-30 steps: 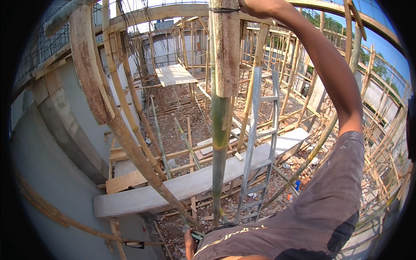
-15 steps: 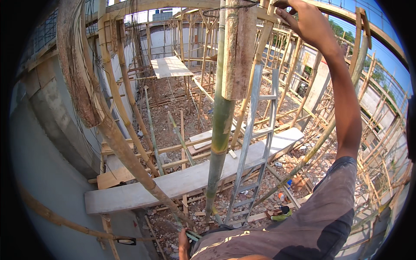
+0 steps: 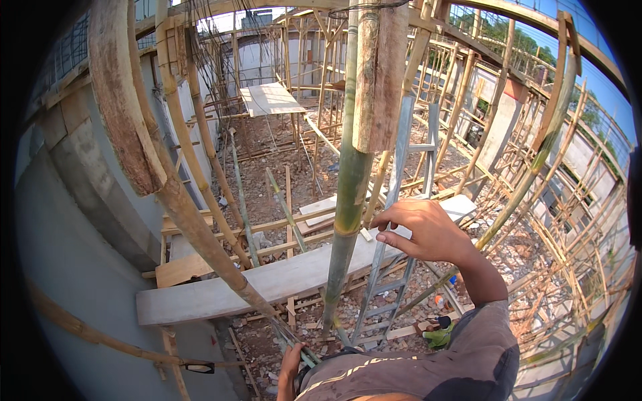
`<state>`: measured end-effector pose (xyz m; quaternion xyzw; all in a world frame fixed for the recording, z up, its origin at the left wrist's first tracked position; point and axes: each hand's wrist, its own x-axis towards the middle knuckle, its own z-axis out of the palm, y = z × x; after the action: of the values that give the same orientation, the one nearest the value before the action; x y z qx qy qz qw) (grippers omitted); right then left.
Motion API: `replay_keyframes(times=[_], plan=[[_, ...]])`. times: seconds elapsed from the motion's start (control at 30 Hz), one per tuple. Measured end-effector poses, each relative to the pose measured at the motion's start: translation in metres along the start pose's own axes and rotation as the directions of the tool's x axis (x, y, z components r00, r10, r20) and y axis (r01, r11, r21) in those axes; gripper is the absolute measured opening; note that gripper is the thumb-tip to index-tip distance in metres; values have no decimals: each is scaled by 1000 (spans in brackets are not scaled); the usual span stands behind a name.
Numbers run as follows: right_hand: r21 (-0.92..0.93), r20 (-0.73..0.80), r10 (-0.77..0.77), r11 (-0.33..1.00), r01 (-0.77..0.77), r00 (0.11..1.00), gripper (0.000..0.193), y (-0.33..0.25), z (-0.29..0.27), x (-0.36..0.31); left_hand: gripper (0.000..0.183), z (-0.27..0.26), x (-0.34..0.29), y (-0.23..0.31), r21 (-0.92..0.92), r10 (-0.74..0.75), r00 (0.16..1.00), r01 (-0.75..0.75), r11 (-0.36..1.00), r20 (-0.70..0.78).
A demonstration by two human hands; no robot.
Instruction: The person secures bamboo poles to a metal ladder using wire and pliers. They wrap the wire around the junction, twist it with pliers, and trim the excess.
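While the right hand (image 3: 424, 230) is empty and half-curled at centre right, the left hand (image 3: 289, 364) is beside slim green poles (image 3: 309, 355) at lower centre; its closure cannot be told. Insecure support could cause overbalancing. Count outward: one upright bamboo pole (image 3: 349, 194), centre; one metal ladder (image 3: 403, 127), right of it; one long pale beam (image 3: 200, 301), lower left to centre right.

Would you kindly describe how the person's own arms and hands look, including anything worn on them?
The left hand and right hand wear no gloves. A grey-brown sleeve covers the right upper arm, leaving the forearm bare; the left sleeve cannot be made out.
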<state>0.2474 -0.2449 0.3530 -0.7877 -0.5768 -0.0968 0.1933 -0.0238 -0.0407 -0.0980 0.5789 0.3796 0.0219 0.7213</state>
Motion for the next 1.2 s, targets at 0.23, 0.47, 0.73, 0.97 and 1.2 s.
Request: replay_keyframes(times=[0.23,0.47,0.73,0.97,1.2], plan=[[450,139,106,879,-158,985,27,8,181,-53,35,20,-6,68,282,167,922,-274,919,350],[65,-484,-162,973,220,860,29,2,93,24,40,43,-9,102,446,218,821,-486,752,527],[-868,-487,-788,484,-111,376,31,11,-75,229,43,54,0,95,388,193,782,-487,783,593],[-917,-136,-81,389,-95,987,44,-39,-98,219,35,36,4,75,359,201,854,-400,844,479],[-863,37,-325,467,194,945,73,-27,-116,122,32,29,-8,102,395,119,879,-323,860,462]])
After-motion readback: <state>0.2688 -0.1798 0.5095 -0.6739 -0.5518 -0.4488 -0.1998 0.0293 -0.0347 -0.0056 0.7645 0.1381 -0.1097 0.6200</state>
